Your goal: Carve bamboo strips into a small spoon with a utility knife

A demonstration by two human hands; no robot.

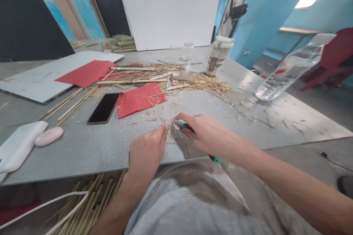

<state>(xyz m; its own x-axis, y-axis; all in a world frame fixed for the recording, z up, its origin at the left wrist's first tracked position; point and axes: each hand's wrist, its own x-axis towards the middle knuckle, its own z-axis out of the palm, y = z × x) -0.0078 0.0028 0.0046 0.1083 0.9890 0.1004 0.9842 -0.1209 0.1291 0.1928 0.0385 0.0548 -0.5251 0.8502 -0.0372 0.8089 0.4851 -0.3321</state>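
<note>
Mid-frame, the right hand (207,133) holds a tool (188,127), the left hand (147,149) pinches straw (168,126); a slip could nick the left hand

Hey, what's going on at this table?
Someone is working on straw with both hands. The left hand pinches a thin straw piece, and the right hand grips a tool with a black and green handle, its metal end close to the straw. Loose straw lies beyond the hands, along with a phone beside a red sheet. A clear bottle stands to the right.
</note>
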